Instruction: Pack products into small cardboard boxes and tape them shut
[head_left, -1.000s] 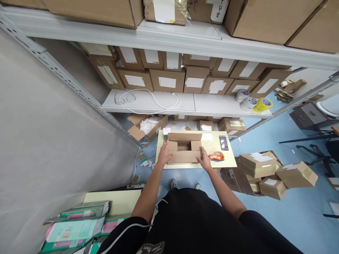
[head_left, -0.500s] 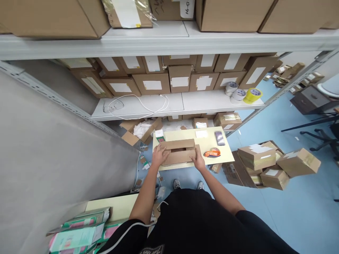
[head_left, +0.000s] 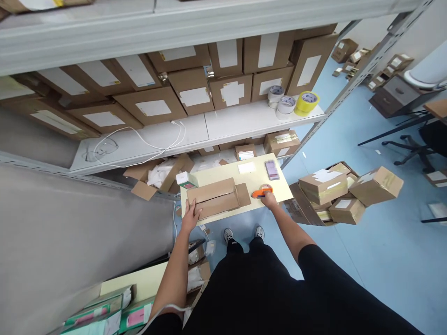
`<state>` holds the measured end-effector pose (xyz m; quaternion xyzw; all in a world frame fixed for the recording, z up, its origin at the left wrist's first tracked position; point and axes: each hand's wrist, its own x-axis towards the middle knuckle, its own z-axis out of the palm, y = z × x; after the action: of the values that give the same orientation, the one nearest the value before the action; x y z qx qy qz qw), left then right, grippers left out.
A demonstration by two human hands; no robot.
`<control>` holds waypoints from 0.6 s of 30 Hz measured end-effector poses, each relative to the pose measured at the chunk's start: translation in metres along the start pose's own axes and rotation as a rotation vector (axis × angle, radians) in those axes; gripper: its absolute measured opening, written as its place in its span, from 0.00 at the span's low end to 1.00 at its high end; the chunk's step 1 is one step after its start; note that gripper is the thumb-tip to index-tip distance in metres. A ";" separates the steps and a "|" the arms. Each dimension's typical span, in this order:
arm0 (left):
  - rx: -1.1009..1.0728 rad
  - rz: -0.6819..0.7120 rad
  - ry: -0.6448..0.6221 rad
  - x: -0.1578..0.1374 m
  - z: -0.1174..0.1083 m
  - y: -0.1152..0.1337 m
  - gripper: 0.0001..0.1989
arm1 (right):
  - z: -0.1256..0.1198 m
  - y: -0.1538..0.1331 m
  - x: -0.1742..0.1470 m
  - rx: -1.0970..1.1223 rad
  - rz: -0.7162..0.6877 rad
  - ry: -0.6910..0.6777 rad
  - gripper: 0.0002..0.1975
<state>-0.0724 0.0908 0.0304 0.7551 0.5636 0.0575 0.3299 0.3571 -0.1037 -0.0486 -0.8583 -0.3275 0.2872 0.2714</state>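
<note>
A brown cardboard box [head_left: 214, 197] lies on the pale yellow table [head_left: 223, 173], its long top flaps folded in and meeting at a seam. One end flap sticks out on the right. My left hand [head_left: 190, 217] holds the box at its left end, thumb and fingers pressing on the flaps. To the right of the box, my right hand [head_left: 269, 199] has its fingers closed around an orange tape dispenser [head_left: 261, 191]; the hand partly hides it. Behind the box's left corner stands a small white and green box [head_left: 186, 180].
A white label [head_left: 246, 167] and a pixelated item [head_left: 271, 170] lie at the table's back. Tape rolls [head_left: 286, 107] and a white cable [head_left: 153, 144] rest on the shelf [head_left: 230, 121]. Taped parcels [head_left: 323, 186] fill a carton on the right. An open carton [head_left: 143, 188] sits at left.
My right hand has left the box's right end and moved right onto the orange tape dispenser. The long flaps now lie closer together. The view has shifted to the right.
</note>
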 end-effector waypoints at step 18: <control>-0.028 0.016 -0.035 0.022 0.035 0.033 0.42 | -0.068 0.036 0.006 -0.416 -0.333 0.060 0.09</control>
<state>-0.0210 0.0902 0.0154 0.7556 0.5511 0.0550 0.3498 0.4212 -0.1412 -0.0266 -0.8380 -0.5079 0.1395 0.1425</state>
